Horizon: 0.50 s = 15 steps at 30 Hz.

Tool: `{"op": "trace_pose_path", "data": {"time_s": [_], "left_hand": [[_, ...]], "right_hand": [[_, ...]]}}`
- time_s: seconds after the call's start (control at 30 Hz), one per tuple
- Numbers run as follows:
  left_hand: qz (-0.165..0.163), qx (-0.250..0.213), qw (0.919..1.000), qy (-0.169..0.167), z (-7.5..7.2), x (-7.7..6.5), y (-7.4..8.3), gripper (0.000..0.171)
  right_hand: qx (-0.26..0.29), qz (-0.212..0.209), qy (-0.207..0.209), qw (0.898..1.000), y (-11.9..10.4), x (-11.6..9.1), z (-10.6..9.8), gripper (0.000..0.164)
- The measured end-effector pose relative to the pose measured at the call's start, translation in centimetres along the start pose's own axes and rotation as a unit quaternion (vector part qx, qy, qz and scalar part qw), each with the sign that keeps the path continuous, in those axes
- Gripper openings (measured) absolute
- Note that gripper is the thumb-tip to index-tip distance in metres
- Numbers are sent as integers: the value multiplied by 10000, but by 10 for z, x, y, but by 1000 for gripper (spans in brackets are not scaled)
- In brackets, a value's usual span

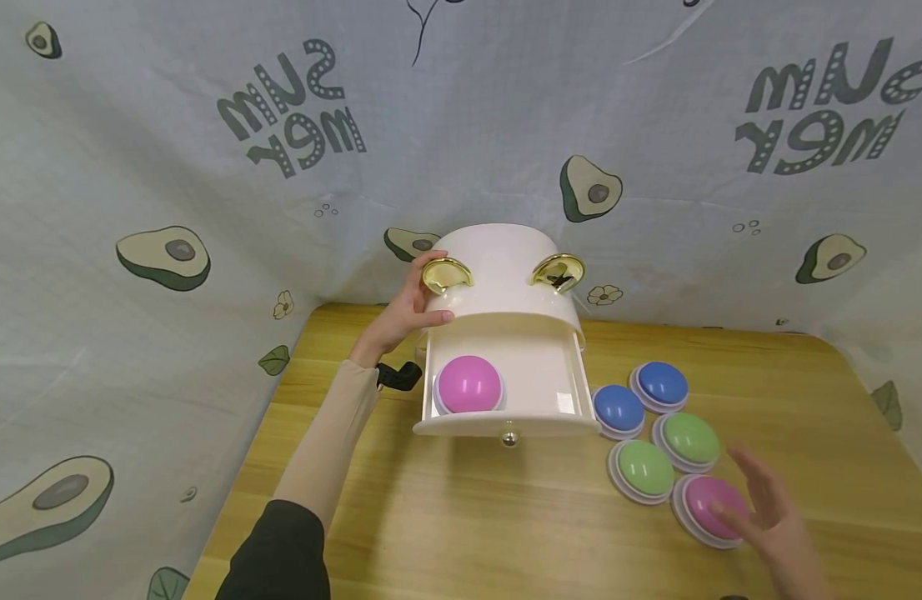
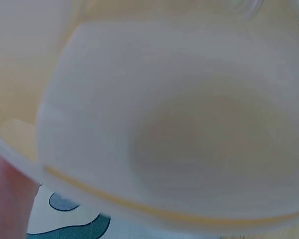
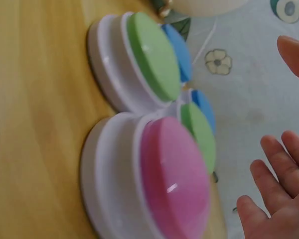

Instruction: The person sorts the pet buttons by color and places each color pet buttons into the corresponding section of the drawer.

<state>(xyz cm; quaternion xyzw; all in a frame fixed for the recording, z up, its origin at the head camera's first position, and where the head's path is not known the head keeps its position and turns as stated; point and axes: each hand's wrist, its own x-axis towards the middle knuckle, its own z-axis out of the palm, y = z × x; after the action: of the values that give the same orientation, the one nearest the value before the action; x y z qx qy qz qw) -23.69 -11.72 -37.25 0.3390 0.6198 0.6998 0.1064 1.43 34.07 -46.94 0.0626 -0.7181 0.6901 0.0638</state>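
A white storage box (image 1: 498,271) with two gold ears has its drawer (image 1: 536,367) pulled out. Inside, at the drawer's left, lies a pink push button (image 1: 469,384) with a white base. My left hand (image 1: 412,308) grips the box's left side, thumb along the front edge and fingers behind the gold ear. At the lower right, my right hand (image 1: 769,508) hovers at another pink button (image 1: 714,507), fingers spread and holding nothing. In the right wrist view the fingers (image 3: 274,184) stay apart from that pink button (image 3: 177,179). White plastic of the box fills most of the left wrist view.
Two green buttons (image 1: 645,468) and two blue buttons (image 1: 618,408) sit grouped with the pink one, right of the drawer. The nearer blue one is close to the drawer's front corner. A printed cloth (image 1: 461,108) hangs behind the wooden table (image 1: 446,533).
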Motion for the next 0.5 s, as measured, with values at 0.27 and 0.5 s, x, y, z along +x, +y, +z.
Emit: {"op": "trace_pose_path", "data": {"time_s": [0.27, 0.5], "left_hand": [[7, 49, 10000, -34, 0, 0, -1, 82], [56, 123, 9999, -7, -1, 1, -1, 83]], "right_hand": [[116, -67, 206, 9997, 19, -7, -2, 83], [-1093, 508, 331, 9922, 30, -15, -6, 82]]}}
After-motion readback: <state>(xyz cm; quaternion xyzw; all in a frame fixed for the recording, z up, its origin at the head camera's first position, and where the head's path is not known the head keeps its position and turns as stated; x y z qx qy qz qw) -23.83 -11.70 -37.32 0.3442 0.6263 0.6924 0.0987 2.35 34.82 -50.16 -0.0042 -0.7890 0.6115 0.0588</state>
